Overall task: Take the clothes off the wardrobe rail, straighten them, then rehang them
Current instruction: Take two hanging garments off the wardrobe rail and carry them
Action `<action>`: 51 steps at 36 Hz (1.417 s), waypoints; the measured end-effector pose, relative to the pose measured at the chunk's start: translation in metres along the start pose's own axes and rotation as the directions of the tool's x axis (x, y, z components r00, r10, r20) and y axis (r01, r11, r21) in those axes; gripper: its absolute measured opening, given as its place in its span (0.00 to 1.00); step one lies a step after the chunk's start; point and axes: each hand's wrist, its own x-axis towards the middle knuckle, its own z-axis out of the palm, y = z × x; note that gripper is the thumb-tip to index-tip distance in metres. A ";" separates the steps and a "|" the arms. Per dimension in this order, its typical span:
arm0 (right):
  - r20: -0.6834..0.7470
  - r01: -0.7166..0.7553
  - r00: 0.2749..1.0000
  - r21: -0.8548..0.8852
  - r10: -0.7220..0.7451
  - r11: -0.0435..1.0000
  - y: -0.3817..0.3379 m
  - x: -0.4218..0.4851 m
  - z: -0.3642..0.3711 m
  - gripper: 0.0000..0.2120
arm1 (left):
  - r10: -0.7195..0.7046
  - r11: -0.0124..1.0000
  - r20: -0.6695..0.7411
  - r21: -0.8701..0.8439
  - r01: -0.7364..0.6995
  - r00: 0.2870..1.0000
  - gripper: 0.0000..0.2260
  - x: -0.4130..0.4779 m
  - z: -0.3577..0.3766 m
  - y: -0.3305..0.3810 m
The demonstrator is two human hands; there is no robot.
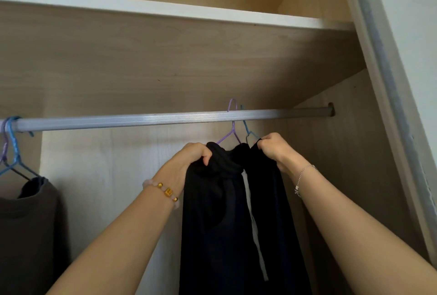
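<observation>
From my remote seat I am looking into a pale wood wardrobe (pixel 142 69) that fills the frame. Its white-edged shelf (pixel 165 9) runs across the top. Below that, the ridged metal rail (pixel 142 119) spans from the left edge to a socket at centre right. The black clothes (pixel 224 223) hang from the rail just right of centre and drop out of the bottom of the frame, with a pale stripe (pixel 250 212) running down them. I cannot tell whether they are one garment or two. A dark grey garment (pixel 28 223) hangs at the lower left, well apart from them. My left hand (pixel 189 162) grips a bunched fold at the top left of the black fabric, fingers curled round it. My right hand (pixel 274 148) pinches the top right edge of the same fabric, just under the rail. A purple hanger (pixel 233 126) and a blue hanger (pixel 246 129) hook over the rail side by side above the black clothes. Two more hangers (pixel 13 143), blue and purple, hook over the rail at the far left above the grey garment. A beaded bracelet (pixel 165 191) circles my left wrist, and a thin silver chain (pixel 300 178) circles my right.
</observation>
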 end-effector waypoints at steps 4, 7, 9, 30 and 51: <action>0.012 -0.032 0.999 0.018 0.032 0.999 0.006 0.001 0.001 0.14 | -0.100 0.986 0.029 0.134 0.095 0.995 0.19 0.008 -0.010 0.019; 0.036 -0.030 0.999 0.031 0.029 0.999 0.011 0.000 0.001 0.14 | -0.211 0.968 -0.033 0.133 0.214 0.977 0.19 0.026 -0.018 0.022; 0.048 -0.039 0.998 0.036 0.037 0.999 0.016 -0.003 0.001 0.15 | -0.226 0.949 -0.050 0.214 0.232 0.973 0.19 0.036 -0.016 0.015; 0.381 -0.234 0.919 0.320 0.101 0.918 0.146 -0.229 0.006 0.13 | -0.238 0.764 0.164 -0.577 0.289 0.957 0.21 -0.174 0.052 -0.214; 0.958 -0.299 0.265 0.185 -0.105 0.936 0.236 -0.380 0.014 0.17 | -0.700 0.686 -0.343 -0.568 0.455 0.627 0.09 -0.542 0.132 -0.248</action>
